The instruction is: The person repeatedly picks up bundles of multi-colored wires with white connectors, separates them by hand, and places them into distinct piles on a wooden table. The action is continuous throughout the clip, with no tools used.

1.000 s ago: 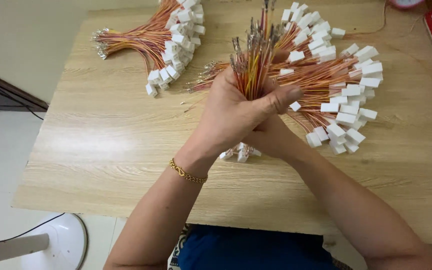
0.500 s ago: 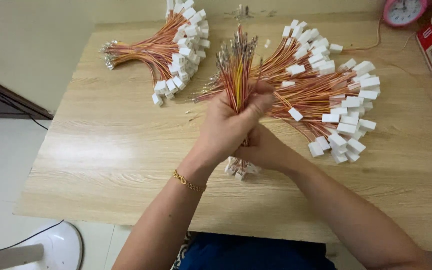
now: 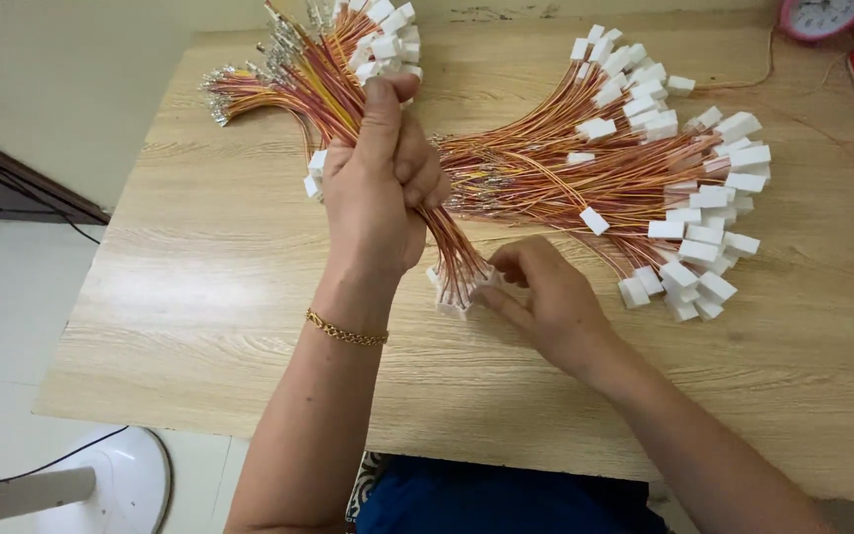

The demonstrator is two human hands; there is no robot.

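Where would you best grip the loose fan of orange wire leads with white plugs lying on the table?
Probably at its narrow waist, from above: the fan of orange wire leads converges toward its bare-tipped left end on the pale wooden table, while the plugs splay wide at right.

Home piecework spot: wooden table (image 3: 200, 297), wire harnesses (image 3: 644, 188), fan base (image 3: 121, 475).

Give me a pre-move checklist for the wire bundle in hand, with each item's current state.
1. Left hand gripping the held wire bundle: ok.
2. Right hand at the bundle's white connector ends: ok, fingertips touch them.
3. Connector ends squared up evenly: cannot tell, partly hidden.
4. Held bundle separate from the right pile of wire harnesses: cannot tell, they overlap in view.
5. Bare wooden table under the hands: ok.
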